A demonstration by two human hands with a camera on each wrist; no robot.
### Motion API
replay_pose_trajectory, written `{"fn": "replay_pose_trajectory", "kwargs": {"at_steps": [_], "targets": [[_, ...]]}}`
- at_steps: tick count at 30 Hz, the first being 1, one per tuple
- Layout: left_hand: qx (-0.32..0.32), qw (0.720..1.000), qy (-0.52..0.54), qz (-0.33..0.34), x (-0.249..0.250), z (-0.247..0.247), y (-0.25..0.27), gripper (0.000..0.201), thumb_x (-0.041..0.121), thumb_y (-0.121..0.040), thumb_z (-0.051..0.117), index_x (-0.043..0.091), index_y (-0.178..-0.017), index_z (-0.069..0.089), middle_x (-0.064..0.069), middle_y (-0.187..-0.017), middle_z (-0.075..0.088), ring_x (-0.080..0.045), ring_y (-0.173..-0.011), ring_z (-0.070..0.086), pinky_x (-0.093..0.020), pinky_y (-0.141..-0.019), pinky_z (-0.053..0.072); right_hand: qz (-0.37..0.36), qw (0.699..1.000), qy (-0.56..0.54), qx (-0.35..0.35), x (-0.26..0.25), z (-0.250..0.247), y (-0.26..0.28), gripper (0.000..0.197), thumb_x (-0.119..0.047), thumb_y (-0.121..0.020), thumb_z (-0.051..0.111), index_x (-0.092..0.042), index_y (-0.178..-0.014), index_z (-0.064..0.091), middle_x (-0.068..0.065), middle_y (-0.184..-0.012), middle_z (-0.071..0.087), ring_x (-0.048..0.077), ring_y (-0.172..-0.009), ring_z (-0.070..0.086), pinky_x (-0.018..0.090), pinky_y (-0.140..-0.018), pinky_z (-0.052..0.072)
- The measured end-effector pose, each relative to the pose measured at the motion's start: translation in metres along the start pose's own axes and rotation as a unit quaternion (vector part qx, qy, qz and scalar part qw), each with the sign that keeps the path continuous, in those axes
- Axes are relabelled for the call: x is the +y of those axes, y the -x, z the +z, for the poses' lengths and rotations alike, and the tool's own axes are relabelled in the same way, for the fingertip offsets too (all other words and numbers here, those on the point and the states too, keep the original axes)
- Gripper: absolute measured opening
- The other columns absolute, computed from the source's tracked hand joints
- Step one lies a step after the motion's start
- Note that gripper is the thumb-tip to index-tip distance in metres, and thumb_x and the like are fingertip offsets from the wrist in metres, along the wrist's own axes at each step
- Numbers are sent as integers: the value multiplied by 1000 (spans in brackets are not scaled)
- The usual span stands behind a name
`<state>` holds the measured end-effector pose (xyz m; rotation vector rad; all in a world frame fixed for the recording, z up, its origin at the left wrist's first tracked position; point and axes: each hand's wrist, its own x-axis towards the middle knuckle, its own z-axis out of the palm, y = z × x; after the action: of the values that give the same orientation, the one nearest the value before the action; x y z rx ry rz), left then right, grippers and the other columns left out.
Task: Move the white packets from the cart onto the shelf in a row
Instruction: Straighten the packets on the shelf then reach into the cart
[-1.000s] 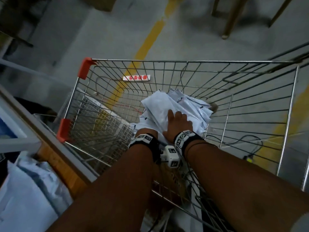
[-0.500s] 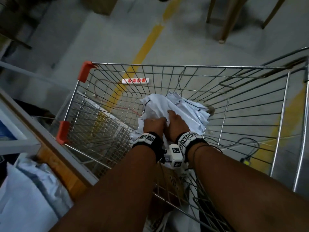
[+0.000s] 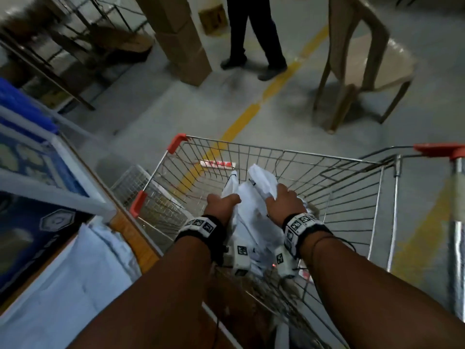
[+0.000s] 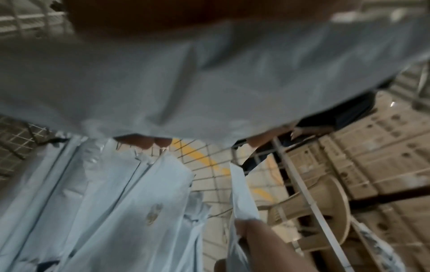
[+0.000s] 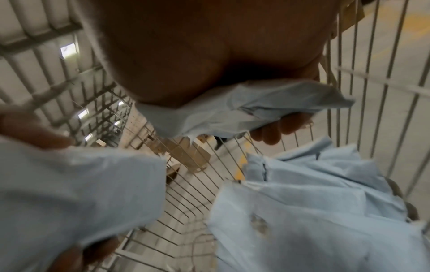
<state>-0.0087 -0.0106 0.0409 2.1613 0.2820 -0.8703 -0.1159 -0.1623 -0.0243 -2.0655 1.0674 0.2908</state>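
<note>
Both hands are inside the wire cart, lifting white packets. My left hand grips the left side of a white packet, which fills the top of the left wrist view. My right hand grips the top edge of a second white packet; its fingers curl round the crumpled edge in the right wrist view. More white packets lie in the cart below the hands. White packets lie on the shelf at lower left.
A person stands beyond the cart near stacked cardboard boxes. A plastic chair stands at the far right. A yellow floor line runs under the cart. Blue cartons sit on the shelving to the left.
The hands have gone from pressing on the packet pile to gripping packets and lifting them up. They have moved apart, and my view has tilted up to show the floor ahead.
</note>
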Motion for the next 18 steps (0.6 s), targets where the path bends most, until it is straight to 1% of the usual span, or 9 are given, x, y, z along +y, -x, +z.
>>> {"fn": "replay_pose_trajectory", "kwargs": {"at_steps": [2, 3, 4, 6, 7, 9, 12, 14, 18], "targets": [[2, 1000, -9, 5, -10, -15, -4, 93, 53, -48, 80, 9, -125, 53, -17, -115, 67, -38, -95, 70, -56, -80, 61, -9, 1000, -14, 0, -10, -16, 18, 65, -57, -100, 41, -19, -152, 36, 23, -143, 53, 43, -127, 57, 50, -106, 47], [-4, 1000, -19, 15, -8, -24, 6, 90, 54, -48, 80, 9, -122, 56, -18, -111, 70, -36, -90, 71, -52, -75, 62, -19, 999, -26, 0, -16, -22, 28, 66, -59, -99, 41, -20, -153, 36, 23, -143, 53, 43, -126, 57, 51, -106, 47], [-9, 999, -28, 32, -3, -35, 19, 84, 54, -52, 79, 7, -118, 59, -18, -104, 72, -31, -82, 72, -43, -68, 62, -34, 999, -36, 1, -24, -28, 39, 68, -59, -98, 42, -21, -154, 35, 23, -143, 52, 42, -125, 57, 49, -106, 48], [-11, 995, -60, 73, 13, -65, 65, 67, 52, -64, 73, 3, -108, 64, -14, -88, 71, -23, -65, 67, -26, -55, 49, -64, 997, -45, -3, -44, -36, 63, 69, -60, -95, 46, -23, -152, 37, 21, -140, 54, 40, -121, 60, 45, -102, 50], [-6, 992, -78, 96, 17, -80, 83, 64, 53, -68, 70, 5, -108, 64, -11, -88, 67, -22, -65, 64, -25, -55, 43, -81, 995, -52, -4, -55, -40, 77, 69, -61, -91, 48, -24, -148, 42, 18, -137, 57, 39, -116, 62, 44, -98, 53], [14, 985, -106, 135, 14, -112, 111, 69, 55, -71, 68, 11, -122, 60, -8, -106, 62, -22, -84, 62, -27, -62, 38, -113, 992, -63, 2, -80, -45, 109, 68, -63, -82, 50, -24, -138, 49, 14, -130, 63, 35, -107, 65, 44, -91, 56], [78, 971, -110, 197, -5, -163, 150, 69, 51, -75, 70, 14, -132, 56, -11, -129, 61, -30, -114, 61, -31, -82, 46, -163, 985, -51, 12, -119, -41, 161, 59, -55, -88, 57, -22, -136, 48, 12, -131, 63, 35, -112, 62, 39, -87, 49], [122, 960, -116, 223, -24, -196, 175, 69, 53, -75, 68, 13, -131, 57, -13, -132, 61, -31, -119, 59, -35, -95, 50, -189, 981, -35, 9, -143, -33, 195, 57, -55, -90, 57, -22, -136, 47, 12, -130, 63, 34, -110, 63, 39, -86, 49], [171, 961, -107, 188, -84, -271, 220, 97, 71, -61, 50, 22, -145, 43, -14, -144, 45, -35, -132, 49, -44, -108, 45, -257, 966, 15, 11, -192, 4, 261, 63, -64, -80, 51, -27, -130, 46, 13, -123, 65, 36, -107, 64, 46, -91, 55]]}}
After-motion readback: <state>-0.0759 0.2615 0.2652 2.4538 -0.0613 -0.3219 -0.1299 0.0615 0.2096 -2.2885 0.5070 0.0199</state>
